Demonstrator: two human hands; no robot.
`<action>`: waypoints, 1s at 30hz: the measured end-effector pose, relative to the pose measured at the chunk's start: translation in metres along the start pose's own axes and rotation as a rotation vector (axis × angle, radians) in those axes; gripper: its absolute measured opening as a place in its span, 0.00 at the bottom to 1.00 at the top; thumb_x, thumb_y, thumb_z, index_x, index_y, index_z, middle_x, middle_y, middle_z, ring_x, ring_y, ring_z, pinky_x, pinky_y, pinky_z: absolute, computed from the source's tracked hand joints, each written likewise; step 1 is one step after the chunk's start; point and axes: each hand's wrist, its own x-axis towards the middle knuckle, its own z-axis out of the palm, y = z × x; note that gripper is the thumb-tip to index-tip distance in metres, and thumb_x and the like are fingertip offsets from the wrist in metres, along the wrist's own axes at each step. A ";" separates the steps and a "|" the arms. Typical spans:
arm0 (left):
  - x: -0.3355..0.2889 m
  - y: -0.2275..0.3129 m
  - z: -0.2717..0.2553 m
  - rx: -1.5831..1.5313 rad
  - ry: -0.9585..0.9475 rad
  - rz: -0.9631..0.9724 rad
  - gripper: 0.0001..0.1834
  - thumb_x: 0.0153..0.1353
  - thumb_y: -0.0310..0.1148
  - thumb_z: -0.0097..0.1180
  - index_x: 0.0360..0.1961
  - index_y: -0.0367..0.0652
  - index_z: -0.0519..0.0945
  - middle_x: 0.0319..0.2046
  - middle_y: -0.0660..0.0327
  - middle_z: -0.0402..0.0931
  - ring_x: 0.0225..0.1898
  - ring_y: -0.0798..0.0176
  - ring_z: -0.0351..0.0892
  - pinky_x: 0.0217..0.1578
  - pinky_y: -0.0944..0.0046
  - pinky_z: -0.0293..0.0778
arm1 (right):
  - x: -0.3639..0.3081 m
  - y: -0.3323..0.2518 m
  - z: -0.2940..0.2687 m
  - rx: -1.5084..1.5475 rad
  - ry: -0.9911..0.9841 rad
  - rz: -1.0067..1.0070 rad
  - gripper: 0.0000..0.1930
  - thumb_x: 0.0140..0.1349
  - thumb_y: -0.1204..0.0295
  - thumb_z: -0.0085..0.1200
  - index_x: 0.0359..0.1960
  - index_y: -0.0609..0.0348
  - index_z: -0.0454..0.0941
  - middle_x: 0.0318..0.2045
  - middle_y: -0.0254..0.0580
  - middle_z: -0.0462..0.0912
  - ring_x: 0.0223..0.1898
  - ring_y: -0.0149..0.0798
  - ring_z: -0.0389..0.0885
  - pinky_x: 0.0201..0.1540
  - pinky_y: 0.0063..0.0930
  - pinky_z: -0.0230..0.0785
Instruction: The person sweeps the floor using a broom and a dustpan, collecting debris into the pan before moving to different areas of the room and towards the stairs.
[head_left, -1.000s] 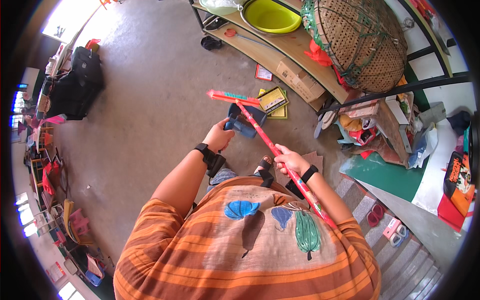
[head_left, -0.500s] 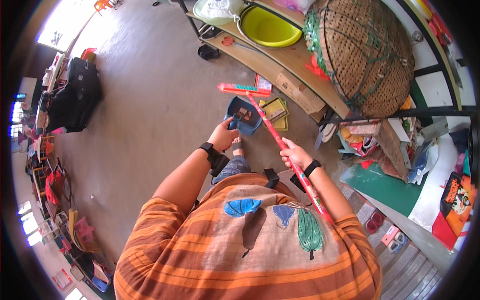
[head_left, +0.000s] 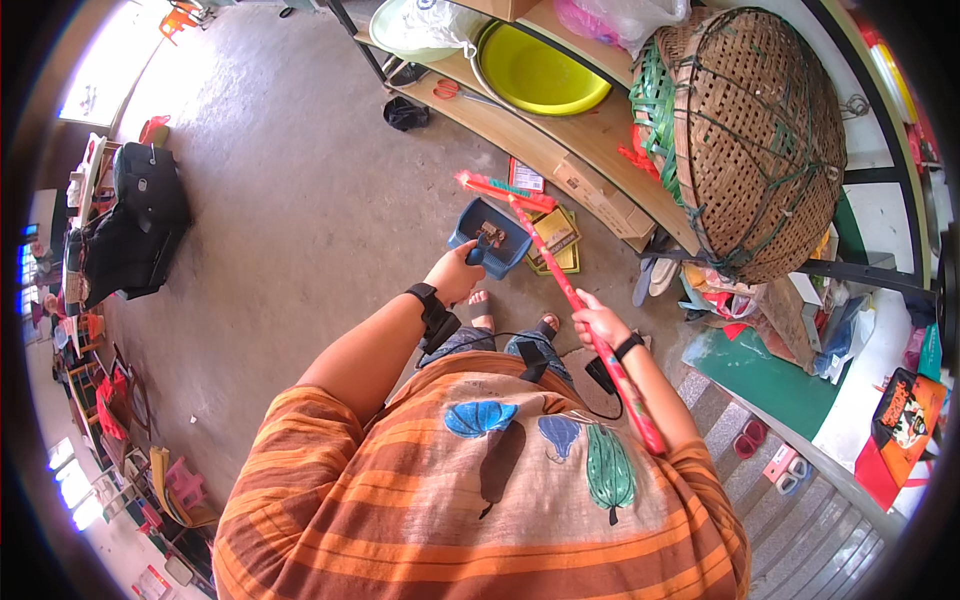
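The red broom's [head_left: 550, 255] head has moved far and right since the earlier frame – it now sits past the far side of the blue dustpan [head_left: 514, 247]. The left hand [head_left: 456, 273] is wrapped around the dustpan's handle, the right hand [head_left: 602, 321] around the broomstick; the two are apart. Brown debris [head_left: 491, 234] lies in the dustpan – left of the yellow-edged booklets [head_left: 559, 238] on the floor [head_left: 300, 240].

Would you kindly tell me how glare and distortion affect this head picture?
In the head view, glare bleaches the bright opening at upper left; also in the head view, the shelf curves, while the dustpan looks distinct.
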 end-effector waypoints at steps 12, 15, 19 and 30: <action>0.011 0.015 -0.002 0.055 -0.010 0.009 0.34 0.49 0.26 0.46 0.60 0.41 0.54 0.11 0.65 0.61 0.08 0.71 0.60 0.07 0.69 0.57 | -0.004 -0.020 0.009 0.120 -0.034 0.039 0.34 0.56 0.73 0.41 0.62 0.37 0.39 0.15 0.31 0.64 0.10 0.26 0.60 0.09 0.21 0.55; 0.015 0.015 -0.001 0.088 0.002 -0.016 0.34 0.48 0.28 0.48 0.59 0.43 0.56 0.13 0.64 0.65 0.10 0.70 0.63 0.10 0.68 0.60 | 0.006 -0.018 0.012 0.160 -0.103 0.067 0.34 0.57 0.73 0.41 0.62 0.35 0.39 0.15 0.31 0.64 0.10 0.26 0.60 0.09 0.22 0.55; 0.010 0.023 -0.006 0.060 -0.014 -0.007 0.34 0.49 0.26 0.47 0.60 0.40 0.53 0.12 0.65 0.61 0.08 0.71 0.60 0.07 0.69 0.57 | -0.015 -0.014 0.007 0.415 -0.364 0.076 0.31 0.58 0.74 0.38 0.61 0.35 0.42 0.15 0.32 0.63 0.08 0.26 0.57 0.09 0.20 0.52; 0.011 0.017 -0.002 0.054 -0.010 -0.023 0.34 0.48 0.27 0.48 0.59 0.43 0.55 0.13 0.64 0.64 0.10 0.71 0.62 0.09 0.68 0.58 | -0.025 -0.018 0.013 0.129 -0.092 -0.010 0.34 0.55 0.75 0.42 0.62 0.39 0.41 0.16 0.32 0.65 0.10 0.25 0.62 0.08 0.20 0.55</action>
